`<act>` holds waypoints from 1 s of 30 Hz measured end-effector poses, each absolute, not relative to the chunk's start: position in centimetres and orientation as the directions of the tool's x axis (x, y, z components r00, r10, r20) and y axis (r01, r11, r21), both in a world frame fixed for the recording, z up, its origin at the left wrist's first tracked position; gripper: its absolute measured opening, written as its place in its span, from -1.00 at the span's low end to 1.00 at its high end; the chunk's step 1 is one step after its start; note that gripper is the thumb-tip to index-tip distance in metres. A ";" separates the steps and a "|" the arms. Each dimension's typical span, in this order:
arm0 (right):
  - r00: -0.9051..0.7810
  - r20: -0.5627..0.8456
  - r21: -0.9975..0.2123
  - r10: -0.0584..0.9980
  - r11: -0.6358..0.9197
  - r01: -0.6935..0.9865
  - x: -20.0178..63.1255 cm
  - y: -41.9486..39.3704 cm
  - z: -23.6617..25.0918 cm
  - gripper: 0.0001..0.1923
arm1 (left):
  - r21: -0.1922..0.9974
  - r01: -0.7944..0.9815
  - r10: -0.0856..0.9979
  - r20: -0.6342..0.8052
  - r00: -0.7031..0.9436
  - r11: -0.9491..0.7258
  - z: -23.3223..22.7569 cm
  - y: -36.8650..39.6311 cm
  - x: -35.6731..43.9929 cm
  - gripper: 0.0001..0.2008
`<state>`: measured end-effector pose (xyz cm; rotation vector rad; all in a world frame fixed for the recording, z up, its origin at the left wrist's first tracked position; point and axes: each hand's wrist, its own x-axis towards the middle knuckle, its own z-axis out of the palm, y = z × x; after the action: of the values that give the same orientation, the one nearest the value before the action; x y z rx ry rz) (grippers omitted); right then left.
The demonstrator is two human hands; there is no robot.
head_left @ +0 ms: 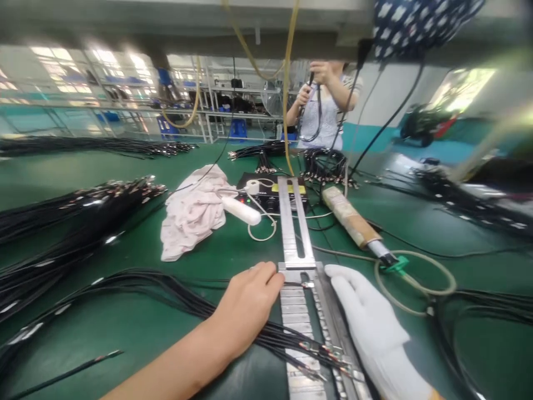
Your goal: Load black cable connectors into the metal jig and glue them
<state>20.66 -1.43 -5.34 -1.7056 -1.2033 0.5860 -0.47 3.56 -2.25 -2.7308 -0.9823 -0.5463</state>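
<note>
My bare left hand (pixel 250 297) lies at the left edge of a slotted metal fixture (pixel 296 318), fingers curled down on a black cable. That cable's metal-tipped end (pixel 307 284) pokes out past the fingertips across the slots; the rest of its grip is hidden under the hand. Below the wrist, a bundle of black cables (pixel 287 336) with bare wire ends crosses the fixture. My right hand (pixel 368 319), in a white glove, rests along the fixture's right side rail, fingers stretched forward with nothing visible in them.
A pink cloth (pixel 194 214) lies beside a black control box (pixel 270 191). Right of the fixture is a taped soldering-iron-like tool (pixel 353 219) with a looped cord. Black cable bundles (pixel 83 222) cover the left side. Across the green table (pixel 137 316), a person (pixel 322 111) holds cables.
</note>
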 end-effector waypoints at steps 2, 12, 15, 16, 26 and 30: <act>0.426 0.057 -0.902 0.903 -0.136 0.409 20.7 -1.3 -5.6 -0.52 | -0.046 0.654 0.586 0.398 0.705 -0.755 -3.1 3.9 -0.4 -0.69; 0.446 -0.001 -0.918 0.895 -0.178 0.356 20.9 -1.2 -5.5 -0.45 | -0.051 0.723 0.704 0.194 0.684 -0.689 -2.8 4.2 0.6 -0.76; 0.435 0.021 -0.907 0.900 -0.165 0.386 20.8 -1.2 -5.3 -0.49 | -0.023 0.735 0.722 0.166 0.671 -0.678 -2.8 4.5 0.7 -0.76; 0.438 0.025 -0.902 0.899 -0.169 0.398 20.8 -1.3 -5.4 -0.50 | -0.011 0.736 0.726 0.159 0.669 -0.677 -2.9 4.5 0.8 -0.78; 0.348 -0.017 -0.881 0.937 -0.178 0.437 22.4 -1.2 -7.9 -0.52 | 0.002 0.724 0.719 0.116 0.685 -0.690 -3.1 4.1 0.7 -0.75; 0.311 0.078 -0.833 0.947 -0.109 0.542 22.3 -1.0 -7.8 -0.56 | 0.271 0.729 0.775 0.129 0.619 -0.628 -3.0 4.1 0.8 -0.73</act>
<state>22.26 -1.02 -7.85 -1.7704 -1.3401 0.6331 0.75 4.14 -3.01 -2.9966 -1.4080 -0.3933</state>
